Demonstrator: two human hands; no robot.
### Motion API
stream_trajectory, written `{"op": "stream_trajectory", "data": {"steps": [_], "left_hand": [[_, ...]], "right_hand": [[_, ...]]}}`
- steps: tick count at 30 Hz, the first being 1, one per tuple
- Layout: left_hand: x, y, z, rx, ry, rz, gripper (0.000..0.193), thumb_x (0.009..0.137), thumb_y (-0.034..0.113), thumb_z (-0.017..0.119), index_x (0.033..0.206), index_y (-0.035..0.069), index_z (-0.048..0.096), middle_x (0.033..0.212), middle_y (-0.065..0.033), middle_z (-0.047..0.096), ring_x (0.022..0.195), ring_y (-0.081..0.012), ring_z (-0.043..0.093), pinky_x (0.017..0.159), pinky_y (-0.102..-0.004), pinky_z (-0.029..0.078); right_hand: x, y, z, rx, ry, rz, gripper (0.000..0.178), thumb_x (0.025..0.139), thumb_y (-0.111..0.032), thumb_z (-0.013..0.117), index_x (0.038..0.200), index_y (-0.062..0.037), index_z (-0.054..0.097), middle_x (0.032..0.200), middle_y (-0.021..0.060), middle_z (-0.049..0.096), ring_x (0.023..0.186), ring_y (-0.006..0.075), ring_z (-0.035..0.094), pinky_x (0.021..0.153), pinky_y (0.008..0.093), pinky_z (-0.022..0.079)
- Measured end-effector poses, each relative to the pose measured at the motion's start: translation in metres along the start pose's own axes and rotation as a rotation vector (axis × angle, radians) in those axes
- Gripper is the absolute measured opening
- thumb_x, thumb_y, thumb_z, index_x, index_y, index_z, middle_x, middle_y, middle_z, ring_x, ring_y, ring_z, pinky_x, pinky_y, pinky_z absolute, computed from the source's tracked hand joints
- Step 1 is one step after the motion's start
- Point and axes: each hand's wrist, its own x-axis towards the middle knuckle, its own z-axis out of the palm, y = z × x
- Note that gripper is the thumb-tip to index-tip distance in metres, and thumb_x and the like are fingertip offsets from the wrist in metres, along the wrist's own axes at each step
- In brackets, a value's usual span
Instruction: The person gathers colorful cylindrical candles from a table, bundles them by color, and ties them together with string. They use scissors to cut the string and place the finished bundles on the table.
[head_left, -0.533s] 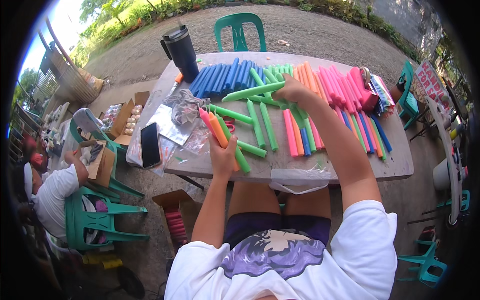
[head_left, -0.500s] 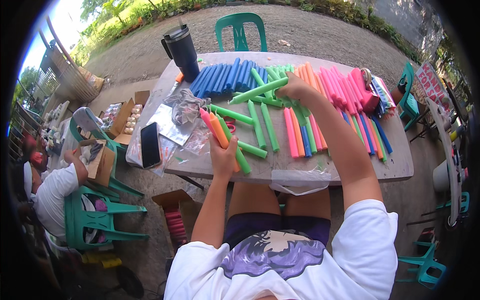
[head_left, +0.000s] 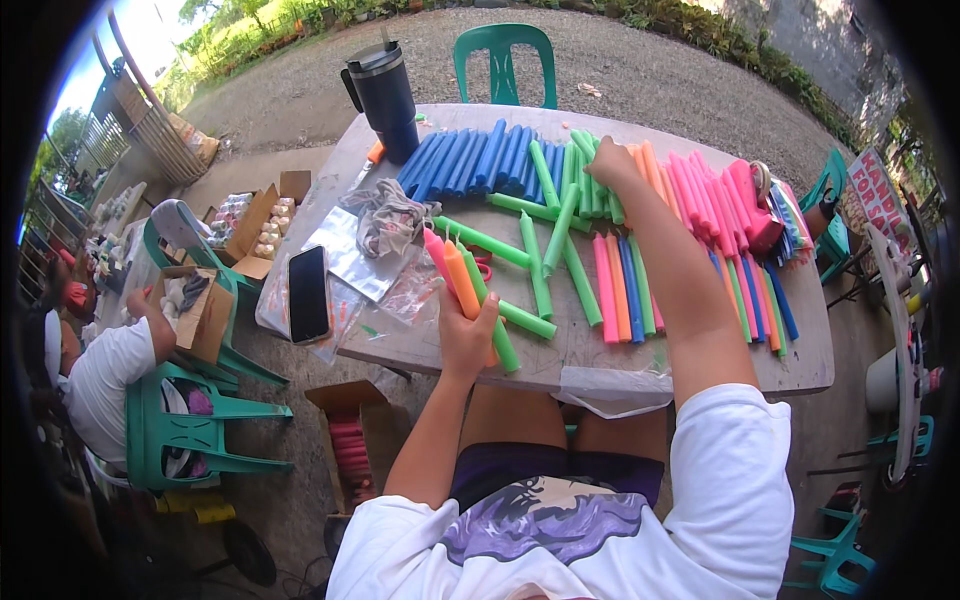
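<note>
My left hand point(head_left: 467, 335) is closed around a small bunch of candles, held up at the table's near edge: a pink candle point(head_left: 437, 252), an orange candle point(head_left: 460, 275) and a green candle point(head_left: 497, 335). My right hand point(head_left: 612, 165) rests at the far end of the green candle pile point(head_left: 590, 192); its fingers are mostly hidden, so a grip does not show. Between my hands several loose green candles point(head_left: 537, 265) lie at odd angles. One green candle point(head_left: 562, 230) crosses over others. Beside them a set of mixed-colour candles point(head_left: 622, 290) lies in a row.
Blue candles point(head_left: 470, 160) lie at the far left, near a dark tumbler point(head_left: 387, 105); pink candles point(head_left: 705, 200) are at the right, by a tape dispenser point(head_left: 765, 225). A phone point(head_left: 308, 293), a grey cloth point(head_left: 388, 215) and plastic bags point(head_left: 615, 385) also lie there. Another person point(head_left: 115, 375) sits left.
My right hand has let go of a green candle, which now lies across the loose ones. The hand has moved right to the green pile. My left hand keeps its bunch.
</note>
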Motion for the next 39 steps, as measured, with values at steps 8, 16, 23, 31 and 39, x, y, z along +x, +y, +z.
{"op": "stream_trajectory", "data": {"steps": [8,16,23,31,39], "left_hand": [[0.001,-0.002,-0.002,-0.011,-0.008,0.003,0.039,0.084,0.008,0.063,0.117,0.001,0.042,0.095,-0.008,0.055,0.071,-0.014,0.061,0.061,-0.0288,0.054],[0.0,-0.003,0.0,-0.076,0.003,0.05,0.038,0.085,0.006,0.062,0.117,0.002,0.041,0.094,-0.0074,0.053,0.071,-0.0135,0.06,0.06,-0.0283,0.054],[-0.001,0.001,0.0,-0.047,-0.012,0.032,0.035,0.086,0.005,0.061,0.115,0.002,0.042,0.094,-0.007,0.053,0.071,-0.0131,0.059,0.061,-0.0284,0.054],[-0.001,0.0,0.003,-0.104,0.023,0.047,0.038,0.086,0.008,0.061,0.118,0.004,0.041,0.093,-0.0074,0.055,0.068,-0.0137,0.059,0.06,-0.0278,0.053],[-0.004,0.002,-0.002,-0.302,0.187,-0.002,0.029,0.086,0.009,0.06,0.108,0.004,0.043,0.082,-0.0055,0.054,0.06,-0.0121,0.054,0.055,-0.0269,0.049]], "right_hand": [[-0.101,-0.006,-0.012,-0.271,0.112,-1.109,0.031,0.077,-0.005,0.06,0.102,-0.0212,0.063,0.117,0.0026,0.055,0.115,0.0251,0.049,0.096,0.0422,0.041],[-0.15,-0.006,-0.034,0.318,-0.048,-0.976,0.022,0.086,-0.014,0.055,0.106,-0.0053,0.055,0.106,0.0141,0.061,0.104,0.03,0.057,0.095,0.0426,0.043],[-0.168,-0.001,-0.028,-0.003,-0.348,-0.289,0.038,0.087,-0.026,0.051,0.106,0.0073,0.051,0.094,0.0239,0.063,0.085,0.0367,0.064,0.079,0.046,0.05],[-0.193,-0.019,0.02,-0.063,-0.196,-0.521,0.046,0.075,-0.017,0.066,0.109,0.0068,0.046,0.107,0.026,0.058,0.093,0.0391,0.063,0.076,0.0434,0.052],[-0.174,-0.044,-0.001,0.282,-0.245,-0.582,0.041,0.073,-0.016,0.065,0.103,0.0038,0.044,0.095,0.0239,0.062,0.089,0.0385,0.062,0.074,0.0463,0.05]]}}
